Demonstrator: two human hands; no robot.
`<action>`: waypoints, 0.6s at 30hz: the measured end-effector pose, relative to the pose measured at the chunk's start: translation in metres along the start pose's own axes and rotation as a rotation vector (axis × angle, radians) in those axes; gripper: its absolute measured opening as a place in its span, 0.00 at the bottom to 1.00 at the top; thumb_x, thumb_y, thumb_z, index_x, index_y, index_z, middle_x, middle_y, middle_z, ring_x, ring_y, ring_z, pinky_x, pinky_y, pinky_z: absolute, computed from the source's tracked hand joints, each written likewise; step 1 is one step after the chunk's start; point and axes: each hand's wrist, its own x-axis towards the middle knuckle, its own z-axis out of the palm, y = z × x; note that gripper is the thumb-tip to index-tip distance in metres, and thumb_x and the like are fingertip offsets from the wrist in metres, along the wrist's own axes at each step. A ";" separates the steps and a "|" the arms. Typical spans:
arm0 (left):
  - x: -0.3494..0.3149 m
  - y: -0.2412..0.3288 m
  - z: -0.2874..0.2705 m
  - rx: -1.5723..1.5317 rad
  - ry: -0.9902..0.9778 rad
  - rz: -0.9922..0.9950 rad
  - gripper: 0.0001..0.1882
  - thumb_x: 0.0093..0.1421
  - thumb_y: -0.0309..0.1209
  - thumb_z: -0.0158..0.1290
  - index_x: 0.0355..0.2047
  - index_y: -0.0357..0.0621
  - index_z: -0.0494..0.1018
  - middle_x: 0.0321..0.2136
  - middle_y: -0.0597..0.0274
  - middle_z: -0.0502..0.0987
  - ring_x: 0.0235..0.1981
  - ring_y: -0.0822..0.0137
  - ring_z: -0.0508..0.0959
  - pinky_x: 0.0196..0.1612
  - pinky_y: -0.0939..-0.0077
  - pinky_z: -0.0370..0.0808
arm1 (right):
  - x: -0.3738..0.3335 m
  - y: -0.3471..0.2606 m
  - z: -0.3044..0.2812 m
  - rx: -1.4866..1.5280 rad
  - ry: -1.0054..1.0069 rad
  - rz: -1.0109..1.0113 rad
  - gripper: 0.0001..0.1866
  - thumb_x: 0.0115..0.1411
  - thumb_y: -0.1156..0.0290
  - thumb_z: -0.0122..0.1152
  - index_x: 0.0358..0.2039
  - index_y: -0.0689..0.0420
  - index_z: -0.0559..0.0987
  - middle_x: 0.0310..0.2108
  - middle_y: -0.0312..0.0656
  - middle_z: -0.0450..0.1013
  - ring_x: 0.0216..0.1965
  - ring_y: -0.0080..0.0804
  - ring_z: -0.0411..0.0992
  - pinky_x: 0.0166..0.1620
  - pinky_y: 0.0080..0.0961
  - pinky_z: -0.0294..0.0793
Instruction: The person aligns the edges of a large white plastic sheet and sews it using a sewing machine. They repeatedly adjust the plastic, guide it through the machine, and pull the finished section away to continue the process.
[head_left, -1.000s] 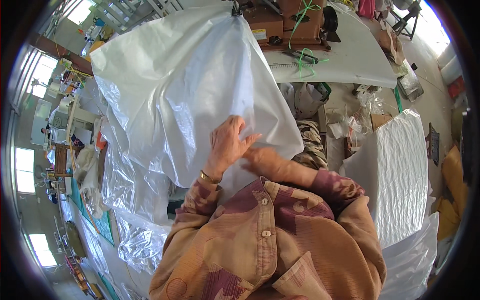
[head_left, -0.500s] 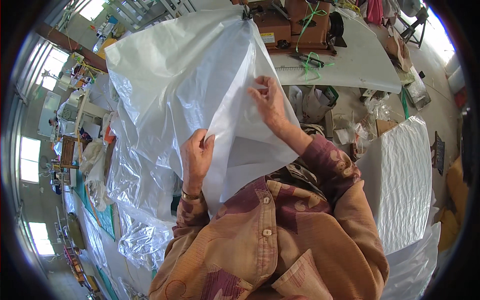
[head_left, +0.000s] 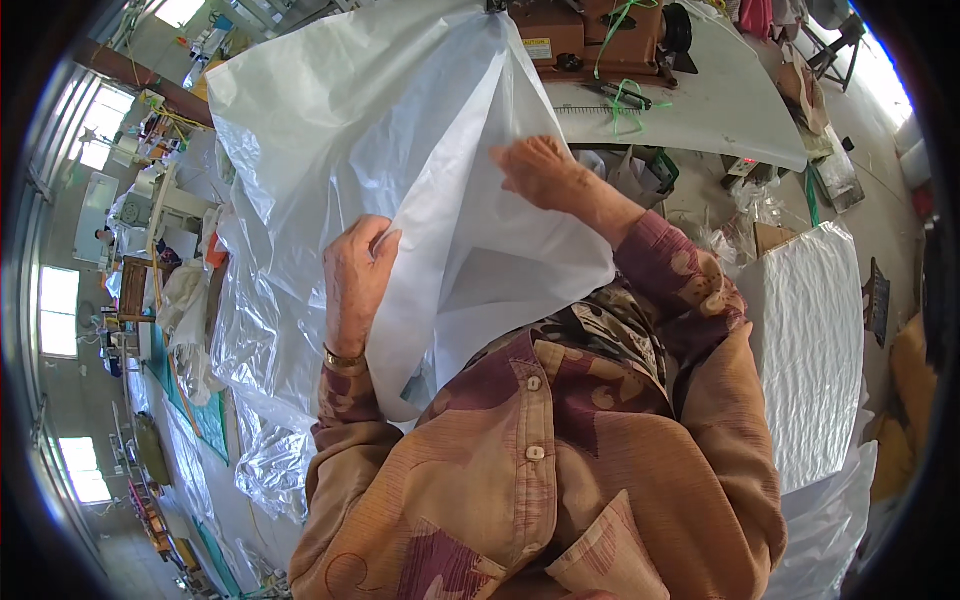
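A large glossy white plastic sheet (head_left: 300,130) hangs in folds before me, its top gathered at the dark part of a brown sewing machine (head_left: 545,35). My left hand (head_left: 355,280) is closed on a folded edge of the sheet, thumb on top and fingers behind. To the right, my right hand (head_left: 545,172) lies over the sheet's other side, back upward and fingers pointing left. Those fingertips are bent and slightly blurred, so their grip on the plastic cannot be made out. Between the hands the sheet parts into an opening showing its inner face.
Right of the sheet, the pale machine table (head_left: 700,120) carries a small dark tool with green string (head_left: 628,95). A stack of silvery-white sheeting (head_left: 810,350) stands by my right arm. More crumpled clear plastic (head_left: 275,460) lies at lower left.
My left hand has moved left and slightly up with the sheet's edge, widening the fold. My right hand has turned palm down, its fingers now pointing left.
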 end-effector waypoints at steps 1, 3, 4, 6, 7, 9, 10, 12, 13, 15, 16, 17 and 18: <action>0.003 0.000 -0.003 -0.002 -0.026 0.007 0.07 0.57 0.26 0.59 0.32 0.36 0.73 0.25 0.53 0.75 0.25 0.55 0.76 0.31 0.65 0.71 | -0.004 0.003 0.018 -0.002 -0.015 -0.044 0.13 0.60 0.64 0.64 0.38 0.59 0.73 0.29 0.51 0.77 0.35 0.54 0.78 0.37 0.45 0.75; 0.005 -0.003 -0.006 0.062 -0.034 0.067 0.06 0.57 0.25 0.59 0.32 0.37 0.74 0.25 0.55 0.75 0.29 0.55 0.76 0.35 0.63 0.71 | -0.019 -0.007 0.055 0.052 0.051 -0.032 0.07 0.61 0.66 0.58 0.33 0.55 0.77 0.32 0.46 0.78 0.38 0.47 0.78 0.41 0.46 0.74; 0.003 -0.004 -0.006 0.095 -0.041 0.091 0.06 0.56 0.25 0.60 0.31 0.38 0.74 0.25 0.56 0.75 0.31 0.55 0.76 0.37 0.63 0.71 | -0.029 -0.017 0.062 0.116 0.029 -0.013 0.08 0.61 0.65 0.58 0.33 0.56 0.77 0.32 0.47 0.78 0.39 0.48 0.78 0.41 0.46 0.74; -0.001 -0.005 -0.006 0.079 -0.043 0.098 0.06 0.56 0.25 0.60 0.31 0.38 0.74 0.25 0.57 0.76 0.34 0.54 0.76 0.40 0.61 0.71 | -0.045 -0.036 0.071 0.268 -0.033 0.034 0.10 0.62 0.63 0.58 0.34 0.57 0.77 0.33 0.48 0.79 0.38 0.51 0.78 0.40 0.45 0.74; -0.001 -0.005 -0.005 0.071 -0.040 0.106 0.06 0.56 0.25 0.61 0.31 0.38 0.74 0.25 0.58 0.76 0.36 0.53 0.76 0.42 0.60 0.71 | -0.051 -0.044 0.073 0.353 -0.068 0.064 0.11 0.63 0.62 0.59 0.35 0.57 0.77 0.34 0.49 0.78 0.38 0.52 0.77 0.40 0.44 0.74; 0.000 -0.006 -0.005 0.064 -0.043 0.104 0.06 0.56 0.25 0.61 0.31 0.38 0.74 0.25 0.57 0.76 0.37 0.53 0.76 0.43 0.60 0.70 | -0.057 -0.055 0.079 0.538 -0.057 0.173 0.15 0.63 0.59 0.60 0.36 0.59 0.77 0.34 0.51 0.78 0.35 0.54 0.77 0.38 0.43 0.74; -0.001 -0.005 -0.004 0.060 -0.046 0.106 0.06 0.56 0.25 0.60 0.31 0.38 0.74 0.25 0.57 0.76 0.37 0.52 0.76 0.43 0.60 0.70 | -0.058 -0.060 0.086 0.639 -0.008 0.252 0.16 0.62 0.57 0.61 0.37 0.59 0.77 0.34 0.51 0.78 0.33 0.54 0.76 0.38 0.43 0.75; -0.003 -0.004 -0.005 0.056 -0.054 0.103 0.06 0.56 0.26 0.61 0.31 0.39 0.74 0.25 0.57 0.76 0.37 0.52 0.76 0.43 0.60 0.70 | -0.054 -0.067 0.100 0.785 0.125 0.394 0.19 0.62 0.55 0.63 0.37 0.60 0.78 0.33 0.50 0.78 0.30 0.51 0.76 0.37 0.41 0.75; -0.002 -0.003 -0.006 0.056 -0.059 0.107 0.06 0.56 0.26 0.61 0.31 0.39 0.74 0.25 0.57 0.76 0.37 0.52 0.76 0.42 0.60 0.70 | -0.048 -0.070 0.106 0.830 0.216 0.456 0.19 0.61 0.54 0.64 0.37 0.60 0.78 0.33 0.49 0.78 0.30 0.48 0.77 0.37 0.40 0.75; -0.002 -0.003 -0.004 0.039 -0.061 0.091 0.06 0.56 0.26 0.60 0.31 0.38 0.74 0.25 0.57 0.76 0.37 0.53 0.75 0.44 0.60 0.71 | -0.039 -0.071 0.122 1.086 0.233 0.585 0.20 0.60 0.54 0.66 0.37 0.61 0.79 0.33 0.45 0.78 0.31 0.39 0.77 0.38 0.36 0.76; -0.002 -0.003 -0.004 0.033 -0.065 0.084 0.06 0.56 0.26 0.60 0.30 0.38 0.74 0.25 0.57 0.76 0.37 0.53 0.75 0.45 0.60 0.71 | -0.035 -0.073 0.130 1.302 0.156 0.652 0.20 0.60 0.55 0.66 0.37 0.61 0.79 0.32 0.42 0.78 0.32 0.34 0.76 0.39 0.33 0.76; -0.001 -0.002 -0.003 0.046 -0.059 0.105 0.06 0.56 0.25 0.60 0.30 0.38 0.74 0.24 0.57 0.76 0.35 0.54 0.75 0.46 0.60 0.71 | -0.034 -0.073 0.138 1.518 0.074 0.714 0.20 0.60 0.55 0.66 0.37 0.62 0.79 0.32 0.39 0.78 0.34 0.28 0.76 0.40 0.31 0.76; 0.000 -0.003 -0.002 0.060 -0.046 0.120 0.06 0.56 0.25 0.60 0.30 0.38 0.74 0.24 0.57 0.75 0.33 0.54 0.75 0.46 0.60 0.71 | -0.034 -0.075 0.136 1.559 0.045 0.663 0.18 0.61 0.58 0.66 0.37 0.62 0.78 0.32 0.38 0.78 0.35 0.27 0.76 0.41 0.30 0.76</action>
